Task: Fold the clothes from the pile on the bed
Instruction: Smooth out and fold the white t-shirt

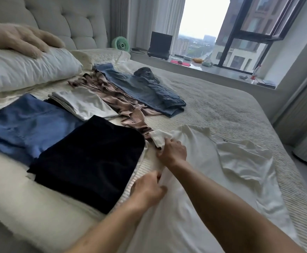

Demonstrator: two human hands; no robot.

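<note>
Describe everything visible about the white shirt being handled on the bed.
The white shirt is thin, creased, off-white fabric, spread unfolded across the near right of the bed. One sleeve is bunched at its right. The right hand grips the cuffed sleeve at its left edge; the left hand pinches that edge nearer the camera. It lies beside the folded black garment.

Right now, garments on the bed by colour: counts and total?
White: 2, the white shirt gripped by the left hand and right hand, and the folded white top
Blue: 2, the folded blue piece and the jeans
Black or dark navy: 1, the folded dark piece
Dark grey: 1, the crumpled piece
Brown: 1, the patterned garment
Total: 7
</note>
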